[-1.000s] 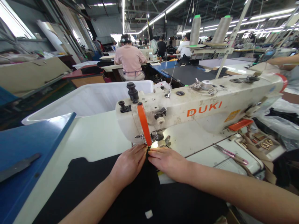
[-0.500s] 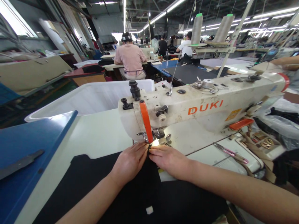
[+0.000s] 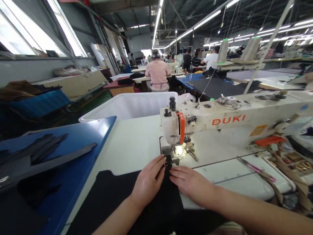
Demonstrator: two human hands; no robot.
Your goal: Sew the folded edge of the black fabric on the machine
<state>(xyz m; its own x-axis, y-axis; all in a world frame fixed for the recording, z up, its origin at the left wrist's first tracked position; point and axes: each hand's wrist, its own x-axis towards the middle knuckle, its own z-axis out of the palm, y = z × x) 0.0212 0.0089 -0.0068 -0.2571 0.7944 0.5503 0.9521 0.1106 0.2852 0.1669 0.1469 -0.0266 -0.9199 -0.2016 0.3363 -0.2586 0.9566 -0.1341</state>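
Hands flat and open on black fabric (image 3: 137, 202), left hand (image 3: 148, 183) and right hand (image 3: 192, 183) either side of its narrow end, just short of sewing machine (image 3: 220, 122) needle ahead, on white surface (image 3: 132, 147); likely seam feeding, calling for steady forward guidance.

- White worktable (image 3: 132, 147): carrying a sewing machine (image 3: 227, 122) at right.
- Black fabric (image 3: 112, 192): lying flat across its near edge.
- Pink-handled scissors (image 3: 255, 168): resting at right.
- Blue board (image 3: 80, 153): adjoining left, bearing dark strips (image 3: 49, 156).
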